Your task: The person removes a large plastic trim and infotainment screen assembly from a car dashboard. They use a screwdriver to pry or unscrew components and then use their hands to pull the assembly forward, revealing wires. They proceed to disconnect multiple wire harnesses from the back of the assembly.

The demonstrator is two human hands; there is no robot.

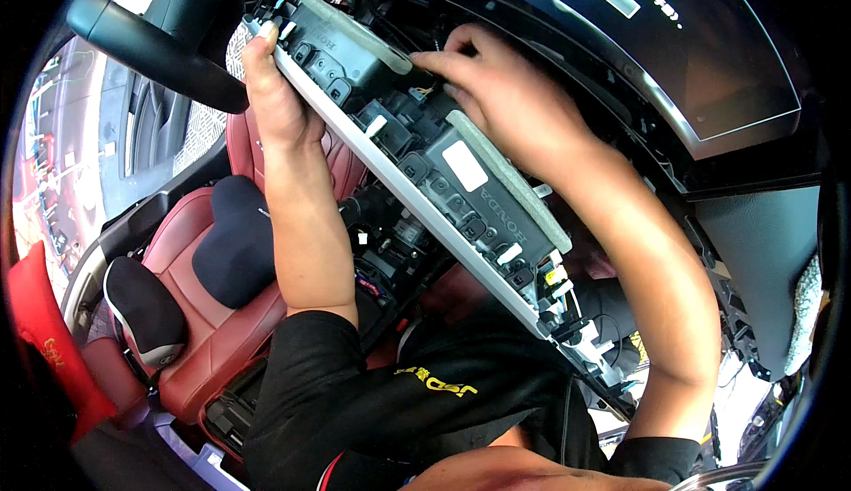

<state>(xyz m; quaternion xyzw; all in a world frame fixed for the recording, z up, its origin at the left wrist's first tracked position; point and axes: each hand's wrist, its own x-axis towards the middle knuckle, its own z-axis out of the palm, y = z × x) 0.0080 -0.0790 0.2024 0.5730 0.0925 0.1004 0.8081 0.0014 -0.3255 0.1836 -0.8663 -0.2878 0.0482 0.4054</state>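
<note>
Above the red car seat (pixel 222 314), a long grey-edged dashboard panel (pixel 417 185) hangs slantwise, the left hand (pixel 279 101) clamped on its upper end, which should hold steady while the right hand (pixel 505 92) pinches a small connector (pixel 425 57) behind.

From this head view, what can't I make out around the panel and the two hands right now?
- Head view: right hand fingertips reach among the connectors on the panel; what they pinch is too small to tell.
- Left hand palm and fingers wrap the panel's upper end, so the edge beneath is hidden.
- The panel's lower end is tangled in wiring and partly behind the right forearm.
- The steering wheel is cut off by the top edge.
</note>
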